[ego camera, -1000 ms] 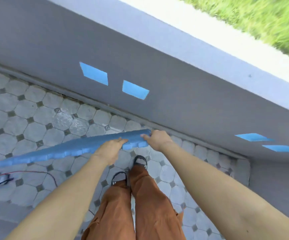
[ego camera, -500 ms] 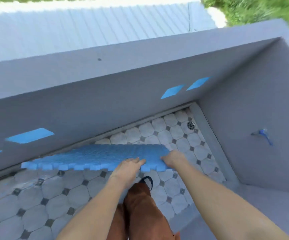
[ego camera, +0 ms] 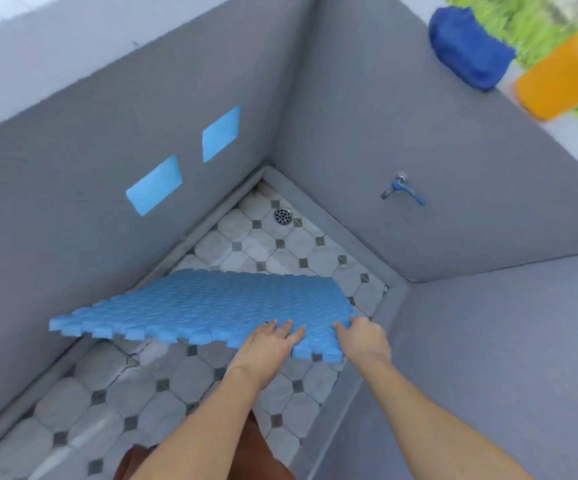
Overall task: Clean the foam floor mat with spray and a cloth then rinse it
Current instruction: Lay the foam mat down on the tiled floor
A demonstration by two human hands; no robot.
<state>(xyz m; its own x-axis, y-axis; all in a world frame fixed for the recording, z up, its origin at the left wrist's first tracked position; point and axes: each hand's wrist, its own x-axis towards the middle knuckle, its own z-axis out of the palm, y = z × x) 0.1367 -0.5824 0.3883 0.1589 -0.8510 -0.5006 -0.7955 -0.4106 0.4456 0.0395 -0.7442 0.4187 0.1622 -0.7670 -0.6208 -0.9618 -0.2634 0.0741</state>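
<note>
A blue foam floor mat [ego camera: 211,303] with interlocking toothed edges hangs roughly flat above the tiled floor, in the corner of a grey walled area. My left hand [ego camera: 266,344] grips its near edge, fingers on top. My right hand [ego camera: 362,336] grips the near right corner. A blue cloth [ego camera: 467,46] lies on top of the right wall, far from both hands. A blue-handled tap [ego camera: 401,192] sticks out of the right wall above the floor. No spray bottle can be seen.
A round floor drain [ego camera: 283,215] sits in the far corner of the tiled floor [ego camera: 183,386]. An orange container [ego camera: 564,71] stands on the wall top beside the cloth. Grey walls [ego camera: 73,202] close in left and right. My orange trousers show below.
The view has swung right toward the corner with the tap and drain. The mat, held in both hands, has tilted from edge-on to nearly flat and moved over the corner floor.
</note>
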